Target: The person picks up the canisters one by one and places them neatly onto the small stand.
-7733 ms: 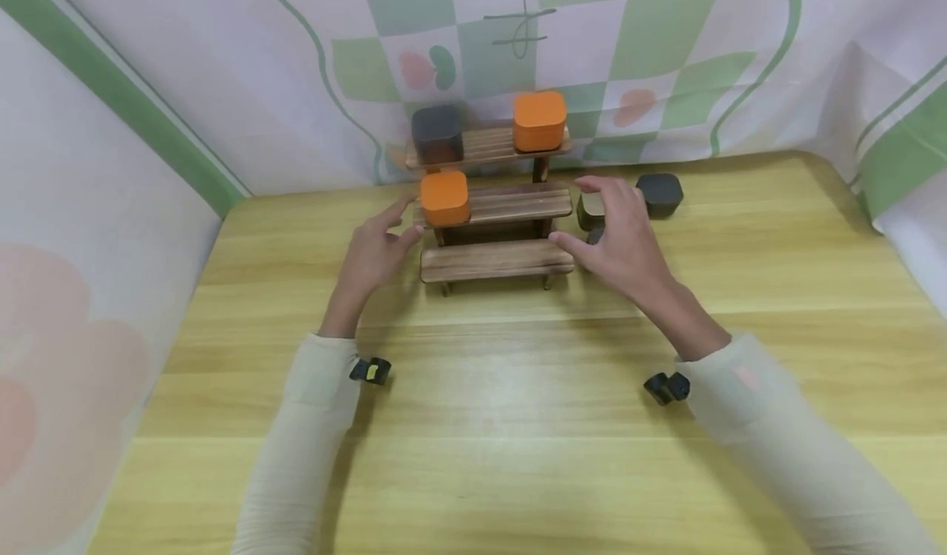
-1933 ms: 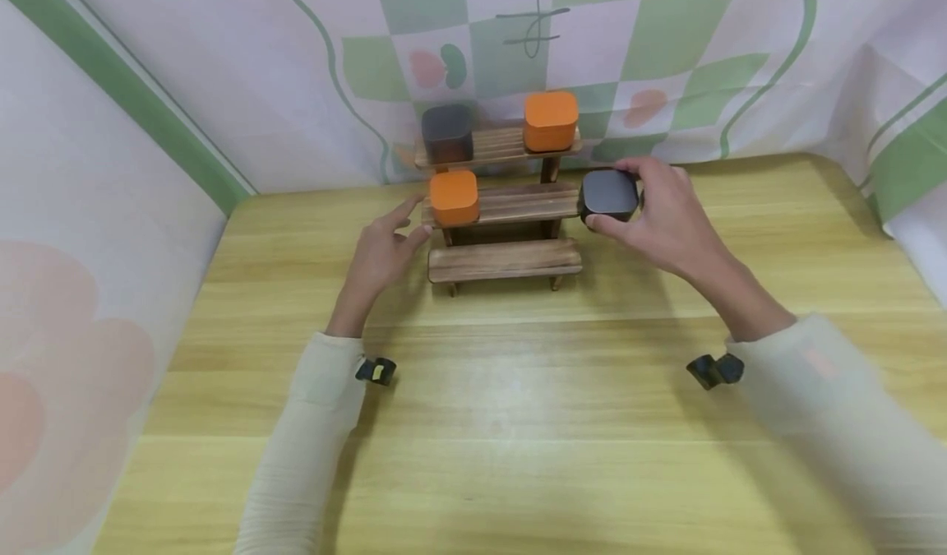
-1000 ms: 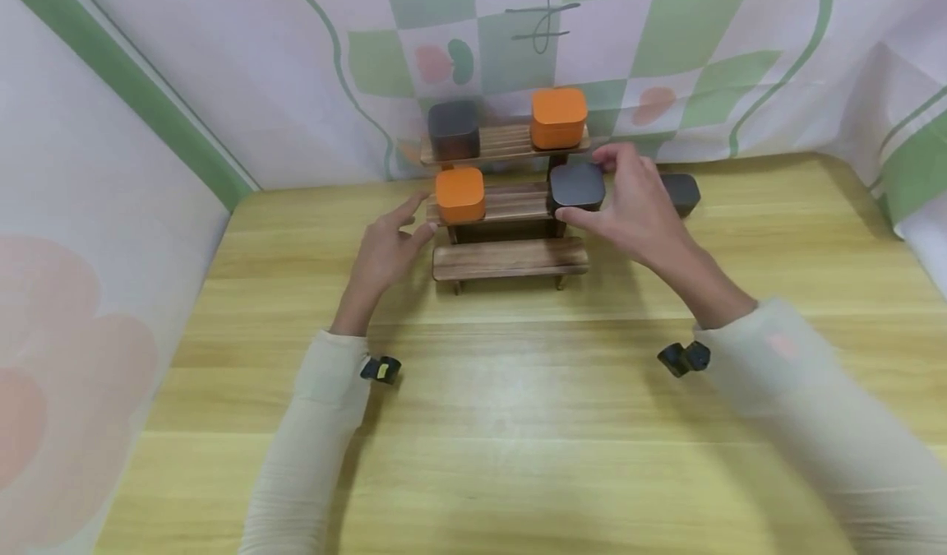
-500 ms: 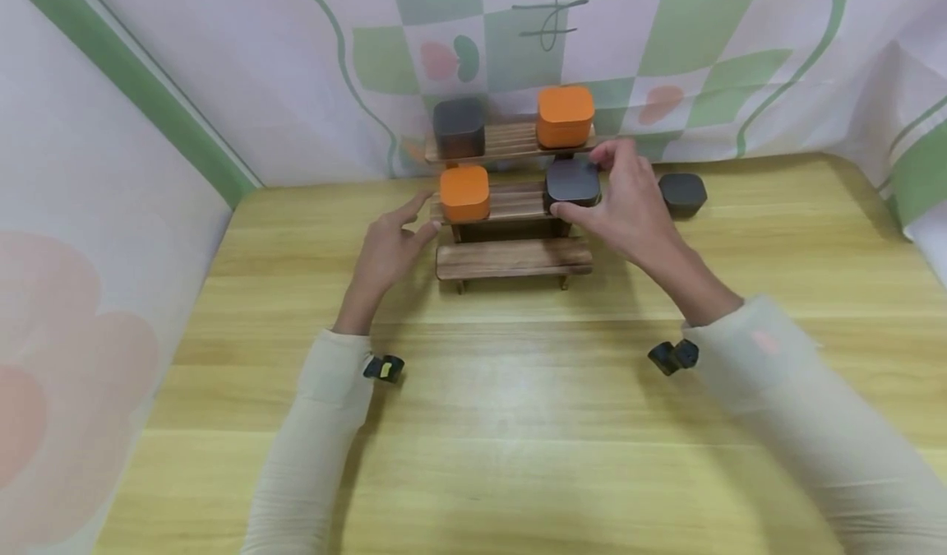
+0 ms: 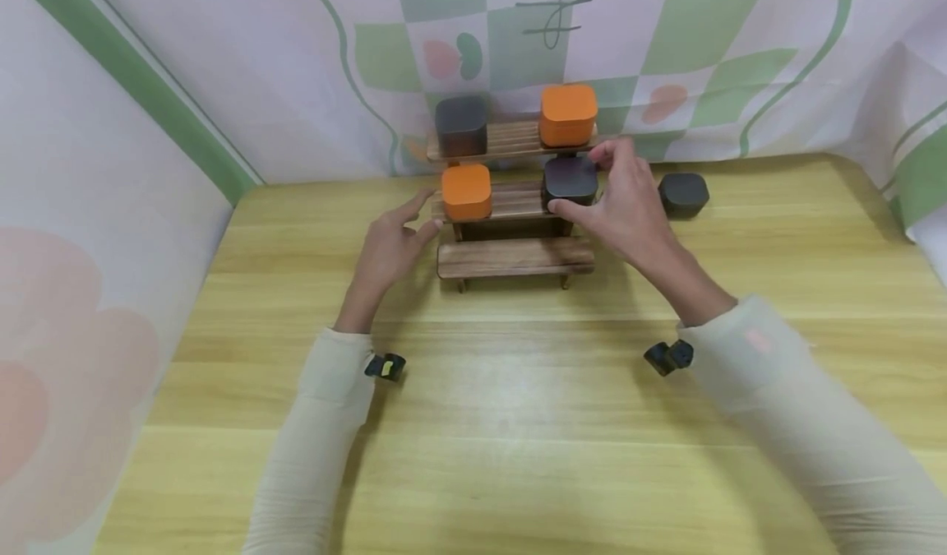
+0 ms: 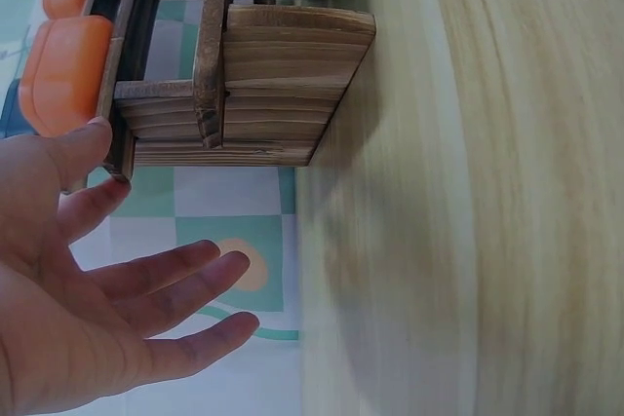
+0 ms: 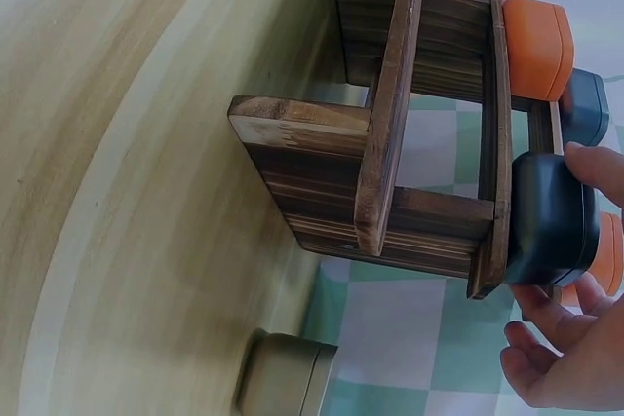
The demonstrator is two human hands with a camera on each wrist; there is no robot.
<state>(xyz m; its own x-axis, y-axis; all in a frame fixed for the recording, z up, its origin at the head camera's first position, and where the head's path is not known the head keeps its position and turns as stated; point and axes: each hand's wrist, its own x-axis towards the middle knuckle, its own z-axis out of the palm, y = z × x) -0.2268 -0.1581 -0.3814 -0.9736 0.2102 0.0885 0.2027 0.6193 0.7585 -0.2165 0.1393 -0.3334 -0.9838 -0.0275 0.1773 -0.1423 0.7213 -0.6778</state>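
A three-tier wooden display stand [image 5: 515,257] stands on the table. My left hand [image 5: 388,247] pinches the left end of its middle tier between thumb and index finger, the other fingers spread apart in the left wrist view. On that tier's left end sits a small orange lidded box [image 5: 466,191]. At its right end my right hand [image 5: 629,201] holds a black lidded box [image 5: 570,180] by its sides, thumb in front and fingers behind. The black box [image 7: 551,219] rests against the tier's surface in the right wrist view.
The top tier bears another black box [image 5: 462,126] on the left and an orange box [image 5: 568,115] on the right. One more dark box [image 5: 683,195] stands on the table [image 5: 473,423], right of the stand. A checked cloth [image 5: 533,45] hangs behind.
My right hand has carried the black box leftward from beside the stand onto the middle tier's right end. In the last half second it has barely moved. My left hand stays at the stand.
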